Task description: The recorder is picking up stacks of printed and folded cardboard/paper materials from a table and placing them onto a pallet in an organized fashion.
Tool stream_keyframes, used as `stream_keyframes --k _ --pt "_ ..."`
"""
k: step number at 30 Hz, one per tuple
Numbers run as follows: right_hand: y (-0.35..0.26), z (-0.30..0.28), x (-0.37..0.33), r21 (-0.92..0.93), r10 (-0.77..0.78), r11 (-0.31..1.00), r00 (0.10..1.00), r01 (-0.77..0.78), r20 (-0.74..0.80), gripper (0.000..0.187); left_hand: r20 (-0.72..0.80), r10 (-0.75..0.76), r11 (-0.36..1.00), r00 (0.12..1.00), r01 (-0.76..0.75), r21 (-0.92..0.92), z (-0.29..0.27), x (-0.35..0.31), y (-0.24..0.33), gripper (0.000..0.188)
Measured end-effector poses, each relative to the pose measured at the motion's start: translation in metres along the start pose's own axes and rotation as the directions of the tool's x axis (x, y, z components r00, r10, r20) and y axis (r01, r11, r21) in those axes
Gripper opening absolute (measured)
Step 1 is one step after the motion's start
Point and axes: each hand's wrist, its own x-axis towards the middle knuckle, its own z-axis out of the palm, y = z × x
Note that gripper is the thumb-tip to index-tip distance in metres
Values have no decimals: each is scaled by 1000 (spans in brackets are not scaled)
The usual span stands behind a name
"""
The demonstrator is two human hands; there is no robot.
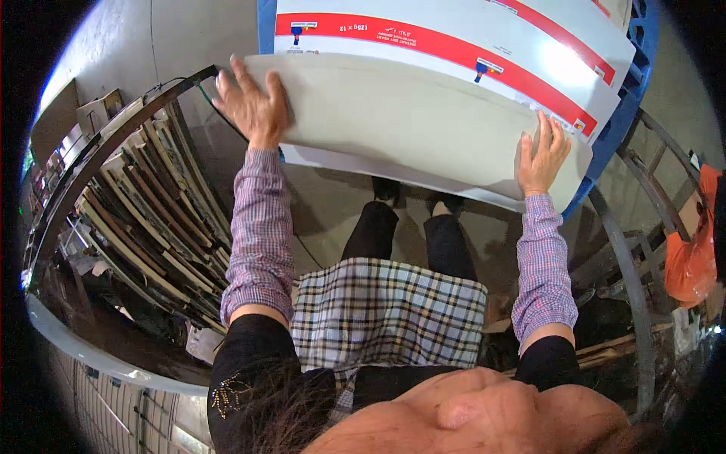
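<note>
A plain grey-beige cardboard sheet lies across the stack of printed cardboard sheets, which are white with red bands. My left hand is at the sheet's left end, its fingers spread and slightly blurred. Toward the right end, my right hand rests flat on the sheet with its fingers stretched out and a little apart. Below the plain sheet's near edge a white strip of the stack shows. Checked sleeves cover both my forearms.
A blue pallet shows at the stack's right side. To my left, many thin boards stand in a rack behind a curved metal rail. Another metal rail and an orange item are on the right.
</note>
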Motion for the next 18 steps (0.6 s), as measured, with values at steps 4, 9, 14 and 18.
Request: stream_keyframes --k 4,9,14,18 --pt "-10 5 7 -122 -36 992 999 40 36 58 262 -428 899 865 436 30 63 -27 -8 83" --pt "-13 -21 28 -140 -98 983 987 116 126 62 439 -334 808 834 493 -322 61 -15 -36 87" --pt "-58 -156 19 296 -395 919 579 261 713 57 905 -36 -282 423 865 -416 -21 -24 -91 66" --pt "-64 -124 -84 381 -519 853 493 357 699 75 987 -28 643 156 759 -102 2 -76 -125 43"
